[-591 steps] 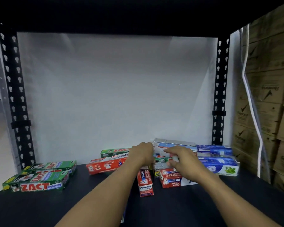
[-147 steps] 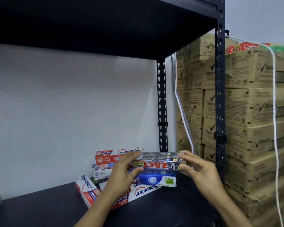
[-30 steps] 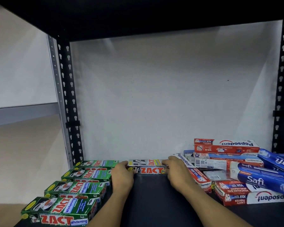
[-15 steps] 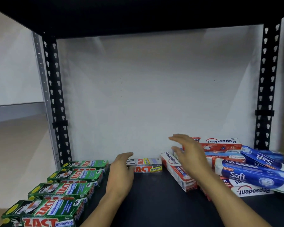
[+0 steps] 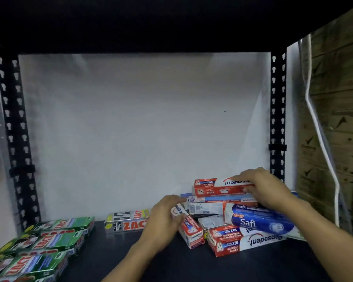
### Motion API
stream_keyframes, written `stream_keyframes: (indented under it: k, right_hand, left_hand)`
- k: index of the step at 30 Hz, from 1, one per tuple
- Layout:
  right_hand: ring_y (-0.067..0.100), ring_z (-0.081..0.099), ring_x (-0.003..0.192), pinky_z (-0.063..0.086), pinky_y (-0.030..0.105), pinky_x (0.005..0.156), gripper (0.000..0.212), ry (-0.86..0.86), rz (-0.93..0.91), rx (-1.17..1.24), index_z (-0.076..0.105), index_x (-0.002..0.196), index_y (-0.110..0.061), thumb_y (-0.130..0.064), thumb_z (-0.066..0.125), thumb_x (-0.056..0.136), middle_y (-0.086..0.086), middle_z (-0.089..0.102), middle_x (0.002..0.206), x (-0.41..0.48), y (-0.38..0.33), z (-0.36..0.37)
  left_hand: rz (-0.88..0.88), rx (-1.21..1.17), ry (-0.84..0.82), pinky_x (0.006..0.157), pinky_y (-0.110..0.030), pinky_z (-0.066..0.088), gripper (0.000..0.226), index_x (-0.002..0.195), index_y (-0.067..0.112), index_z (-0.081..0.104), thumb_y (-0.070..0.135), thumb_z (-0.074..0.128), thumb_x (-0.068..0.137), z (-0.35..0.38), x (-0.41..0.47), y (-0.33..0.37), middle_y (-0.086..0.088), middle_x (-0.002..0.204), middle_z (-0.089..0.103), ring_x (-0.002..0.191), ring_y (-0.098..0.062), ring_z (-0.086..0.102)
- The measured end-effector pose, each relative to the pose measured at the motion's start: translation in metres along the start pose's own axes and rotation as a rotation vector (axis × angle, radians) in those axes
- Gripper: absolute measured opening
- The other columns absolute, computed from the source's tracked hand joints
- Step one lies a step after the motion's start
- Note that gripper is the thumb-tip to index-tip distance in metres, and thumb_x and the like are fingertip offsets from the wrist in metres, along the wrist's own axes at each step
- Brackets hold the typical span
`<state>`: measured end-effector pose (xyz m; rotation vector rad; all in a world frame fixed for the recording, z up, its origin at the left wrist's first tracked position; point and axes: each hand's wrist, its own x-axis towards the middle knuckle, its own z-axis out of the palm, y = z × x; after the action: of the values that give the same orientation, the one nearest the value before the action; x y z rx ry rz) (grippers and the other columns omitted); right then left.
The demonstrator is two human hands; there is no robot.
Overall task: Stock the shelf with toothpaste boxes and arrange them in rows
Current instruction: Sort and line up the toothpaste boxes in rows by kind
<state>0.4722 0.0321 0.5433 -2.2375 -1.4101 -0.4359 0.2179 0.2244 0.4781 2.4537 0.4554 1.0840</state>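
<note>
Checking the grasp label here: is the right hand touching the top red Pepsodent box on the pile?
Touching. The head view shows the right hand with fingers laid over the top red Pepsodent box and the thumb against its front face.

The dark shelf board (image 5: 171,265) carries green ZACT boxes (image 5: 55,239) lined along its left side and a grey ZACT box (image 5: 126,221) at the back (lying lengthwise near the wall). To the right lie an angled Pepsodent box (image 5: 192,235) and a larger Pepsodent box (image 5: 247,243).
</note>
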Motion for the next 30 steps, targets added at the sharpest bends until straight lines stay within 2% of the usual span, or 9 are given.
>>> stream_keyframes:
  k: [5, 9, 12, 14, 17, 21, 25, 28, 30]
  right_hand:
    - [0.004, 0.052, 0.106, 0.05, 0.034, 0.093, 0.046, 0.093, -0.061, 0.001, 0.062, 0.122, -0.048, -0.02, 0.068, 0.087, -0.026, 0.063, 0.112, -0.044, 0.012, -0.033]
    - [0.006, 0.057, 0.106, 0.047, 0.03, 0.096, 0.053, 0.168, -0.07, 0.037, 0.068, 0.117, -0.044, -0.009, 0.076, 0.079, -0.025, 0.064, 0.113, -0.095, 0.023, -0.052]
    - [-0.003, 0.055, 0.109, 0.043, 0.021, 0.098, 0.065, 0.186, -0.089, 0.053, 0.061, 0.117, -0.057, -0.011, 0.08, 0.075, -0.034, 0.06, 0.112, -0.129, 0.029, -0.054]
    - [-0.006, 0.053, 0.11, 0.041, 0.019, 0.098, 0.071, 0.164, -0.081, 0.058, 0.052, 0.117, -0.066, -0.015, 0.08, 0.076, -0.042, 0.054, 0.109, -0.146, 0.029, -0.05]
    - [-0.007, 0.051, 0.114, 0.043, 0.02, 0.1, 0.065, 0.109, -0.069, 0.033, 0.05, 0.113, -0.074, -0.026, 0.076, 0.078, -0.038, 0.057, 0.114, -0.161, 0.031, -0.039]
    - [-0.006, 0.05, 0.112, 0.045, 0.023, 0.097, 0.052, 0.039, -0.061, 0.008, 0.056, 0.122, -0.058, -0.03, 0.073, 0.081, -0.036, 0.058, 0.116, -0.172, 0.03, -0.024]
    - [-0.006, 0.05, 0.112, 0.043, 0.021, 0.1, 0.048, 0.001, -0.023, 0.037, 0.062, 0.121, -0.051, -0.026, 0.074, 0.083, -0.032, 0.06, 0.117, -0.178, 0.031, -0.011]
    - [-0.009, 0.047, 0.114, 0.033, 0.003, 0.098, 0.041, 0.008, 0.024, 0.094, 0.068, 0.118, -0.044, -0.023, 0.076, 0.083, -0.03, 0.059, 0.116, -0.185, 0.029, -0.007]
    - [-0.009, 0.048, 0.114, 0.03, -0.002, 0.095, 0.041, 0.022, 0.039, 0.128, 0.069, 0.117, -0.042, -0.02, 0.077, 0.083, -0.031, 0.057, 0.113, -0.188, 0.027, -0.007]
  left_hand:
    - [-0.079, 0.012, -0.136, 0.111, -0.037, 0.044, 0.056, 0.144, 0.032, 0.046, 0.019, 0.065, 0.093, 0.034, 0.037, 0.019, 0.009, 0.151, 0.043, 0.134, -0.011, 0.046]
    - [-0.081, 0.086, -0.253, 0.112, -0.028, 0.035, 0.05, 0.146, 0.027, 0.046, 0.016, 0.056, 0.098, 0.047, 0.047, 0.026, 0.005, 0.155, 0.035, 0.138, -0.016, 0.039]
    - [-0.09, 0.112, -0.254, 0.105, -0.025, 0.04, 0.047, 0.142, 0.025, 0.053, 0.015, 0.059, 0.097, 0.041, 0.044, 0.026, 0.004, 0.148, 0.041, 0.131, -0.015, 0.044]
    - [-0.09, 0.109, -0.247, 0.103, -0.023, 0.04, 0.044, 0.139, 0.024, 0.057, 0.016, 0.062, 0.095, 0.036, 0.038, 0.029, 0.003, 0.144, 0.047, 0.128, -0.014, 0.048]
    - [-0.074, 0.129, -0.199, 0.103, -0.025, 0.041, 0.039, 0.134, 0.022, 0.061, 0.016, 0.062, 0.096, 0.027, 0.026, 0.036, 0.001, 0.139, 0.055, 0.126, -0.016, 0.051]
    - [-0.021, 0.111, -0.086, 0.099, -0.019, 0.038, 0.037, 0.131, 0.019, 0.064, 0.012, 0.063, 0.095, 0.014, 0.01, 0.042, 0.0, 0.136, 0.057, 0.122, -0.016, 0.053]
    - [-0.006, 0.052, 0.007, 0.097, -0.019, 0.039, 0.036, 0.13, 0.02, 0.065, 0.011, 0.063, 0.095, 0.003, -0.011, 0.051, 0.003, 0.138, 0.054, 0.121, -0.015, 0.053]
    - [0.022, -0.035, 0.051, 0.096, -0.02, 0.045, 0.035, 0.128, 0.024, 0.067, 0.012, 0.062, 0.096, -0.005, -0.03, 0.061, 0.011, 0.134, 0.053, 0.118, -0.01, 0.054]
    - [0.033, -0.091, 0.059, 0.094, -0.015, 0.046, 0.034, 0.128, 0.026, 0.066, 0.013, 0.062, 0.097, -0.009, -0.042, 0.067, 0.014, 0.132, 0.053, 0.119, -0.007, 0.054]
